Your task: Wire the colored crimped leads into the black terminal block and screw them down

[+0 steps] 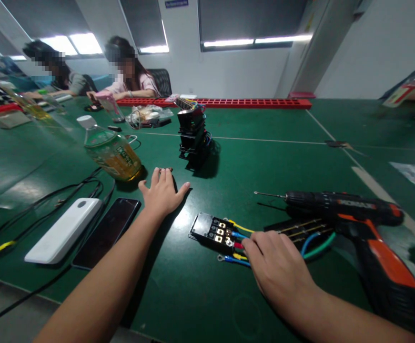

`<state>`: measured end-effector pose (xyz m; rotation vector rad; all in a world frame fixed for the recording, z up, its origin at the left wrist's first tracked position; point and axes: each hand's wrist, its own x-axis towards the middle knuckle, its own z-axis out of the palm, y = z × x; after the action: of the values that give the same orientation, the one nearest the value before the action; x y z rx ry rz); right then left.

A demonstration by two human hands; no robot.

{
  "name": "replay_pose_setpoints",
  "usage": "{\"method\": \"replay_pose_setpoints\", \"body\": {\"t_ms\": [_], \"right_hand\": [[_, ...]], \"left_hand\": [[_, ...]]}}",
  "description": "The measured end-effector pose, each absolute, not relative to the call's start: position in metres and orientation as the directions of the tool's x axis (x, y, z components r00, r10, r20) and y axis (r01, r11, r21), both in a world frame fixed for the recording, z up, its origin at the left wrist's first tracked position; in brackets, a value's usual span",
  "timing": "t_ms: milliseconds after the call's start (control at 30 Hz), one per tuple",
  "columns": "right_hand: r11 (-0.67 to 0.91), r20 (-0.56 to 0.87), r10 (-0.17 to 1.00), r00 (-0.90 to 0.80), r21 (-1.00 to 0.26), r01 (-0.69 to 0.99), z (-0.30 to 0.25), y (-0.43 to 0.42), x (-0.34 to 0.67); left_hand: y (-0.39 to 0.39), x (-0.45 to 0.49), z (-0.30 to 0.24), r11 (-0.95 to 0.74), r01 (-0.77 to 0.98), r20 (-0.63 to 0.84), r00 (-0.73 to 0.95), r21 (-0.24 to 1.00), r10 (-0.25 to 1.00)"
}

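My left hand (162, 193) lies stretched out over the green table, fingers extended and thumb apart. Its fingertips touch some small brownish pieces (166, 169), too small to name. My right hand (280, 267) is curled over colored wires (242, 236) beside a black terminal block (212, 231) with brass-colored contacts. A red-sleeved wire end sits at one contact. A blue wire with a ring lug (221, 258) lies loose along the block's near side. The fingertips of my right hand are partly hidden. Right of that hand rests a cordless drill (339, 205) with a long bit.
Left of my left arm are a phone (107, 233), a white power bank (64, 231), black cables and a tilted-looking drink bottle (112, 152). A stack of black terminal blocks (192, 131) stands ahead. Two people sit across the table by a red slotted strip (250, 103).
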<state>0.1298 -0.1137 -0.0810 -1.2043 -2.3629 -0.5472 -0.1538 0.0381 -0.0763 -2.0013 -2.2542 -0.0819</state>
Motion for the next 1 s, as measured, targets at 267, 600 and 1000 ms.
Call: {"method": "replay_pose_setpoints", "body": {"t_ms": [267, 600, 1000], "right_hand": [[0.542, 0.535, 0.659, -0.529, 0.149, 0.827, -0.080, -0.113, 0.130], [0.555, 0.529, 0.672, -0.519, 0.105, 0.825, -0.082, -0.111, 0.131], [0.549, 0.516, 0.686, -0.513, 0.096, 0.830, -0.082, -0.112, 0.133]], "left_hand": [[0.037, -0.154, -0.072, 0.110, 0.994, 0.172, -0.113, 0.027, 0.979], [0.029, -0.153, -0.066, 0.071, 0.997, 0.190, -0.075, 0.026, 0.979], [0.015, -0.139, -0.056, -0.033, 0.999, 0.173, 0.037, -0.023, 0.984]]}}
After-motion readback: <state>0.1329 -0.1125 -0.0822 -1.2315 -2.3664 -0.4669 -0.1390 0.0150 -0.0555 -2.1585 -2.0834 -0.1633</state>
